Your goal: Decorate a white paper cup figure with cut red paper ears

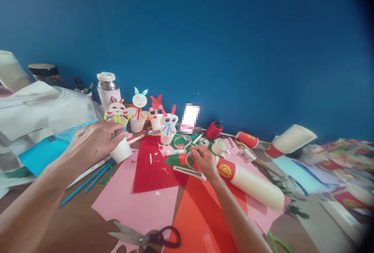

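My left hand (95,140) is wrapped round a white paper cup (121,151), hiding its middle. A paper rabbit (117,108) with red-lined ears and yellow strips stands at the cup's top. To the right, my right hand (204,161) has its fingers closed on the edge of a ring-shaped roll of tape (189,161). A white box cutter (189,173) lies just below that hand, and a glue stick (175,152) lies to its left. More cups hold a green-eared rabbit (139,100), a red rabbit (156,103) and a blue-faced rabbit (170,120).
Scissors (143,239) lie at the front over pink paper (140,210). Red (149,175) and orange sheets (204,210) spread across the middle. Stacked paper cups (257,187) lie beside my right forearm. A flask (108,89), mug (221,148) and blurred phone (189,117) stand near the blue wall.
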Tool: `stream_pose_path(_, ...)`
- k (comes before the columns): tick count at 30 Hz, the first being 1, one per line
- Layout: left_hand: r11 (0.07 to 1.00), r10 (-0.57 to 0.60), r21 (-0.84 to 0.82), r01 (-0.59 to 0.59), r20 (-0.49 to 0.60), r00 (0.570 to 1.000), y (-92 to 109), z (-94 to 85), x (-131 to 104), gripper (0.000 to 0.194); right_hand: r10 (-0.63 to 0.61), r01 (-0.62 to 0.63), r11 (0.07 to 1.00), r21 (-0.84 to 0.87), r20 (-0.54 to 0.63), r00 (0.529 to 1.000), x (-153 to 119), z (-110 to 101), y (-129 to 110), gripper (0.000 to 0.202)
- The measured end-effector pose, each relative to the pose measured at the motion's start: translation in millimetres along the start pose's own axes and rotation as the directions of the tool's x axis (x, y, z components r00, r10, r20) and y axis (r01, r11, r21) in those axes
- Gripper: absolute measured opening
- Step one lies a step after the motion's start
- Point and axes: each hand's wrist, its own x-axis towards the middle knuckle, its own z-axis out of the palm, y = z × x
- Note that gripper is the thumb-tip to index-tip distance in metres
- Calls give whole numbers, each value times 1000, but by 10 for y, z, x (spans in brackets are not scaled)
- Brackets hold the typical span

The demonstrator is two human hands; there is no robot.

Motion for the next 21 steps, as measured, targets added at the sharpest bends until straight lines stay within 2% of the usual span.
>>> stream_pose_path(2, 972, 131, -180, -152, -126, 983, 199, 128, -111, 26, 1, -3, 999, -37, -48, 999, 27, -57, 3, 27)
stream_pose_path(4, 872, 255, -417, -258, -65, 965, 406, 396, -223, 25, -30, 23, 994, -102, -66, 997, 33, -70, 25, 25)
stream_pose_path(6, 794, 343, -561, -236, 92, 935, 589, 740, -327, 27, -86, 75, 976, -204, -50, 995, 20, -42, 58, 24)
stream_pose_path(8, 733, 372, -660, -165, 186, 909, 720, 1064, -410, 31, -140, 134, 940, -315, 3, 990, -2, 6, 96, 24)
stream_pose_path(11, 682, 376, -730, -54, 286, 881, 798, 1359, -474, 36, -199, 206, 871, -446, 65, 978, -27, 76, 154, 22)
stream_pose_path(15, 684, 407, -727, -60, 312, 859, 774, 1413, -461, 39, -255, 265, 790, -552, 97, 962, -34, 137, 201, 20)
stream_pose_path(21, 751, 441, -634, -184, 275, 854, 730, 1414, -429, 38, -299, 333, 663, -671, 170, 939, -71, 185, 154, 16)
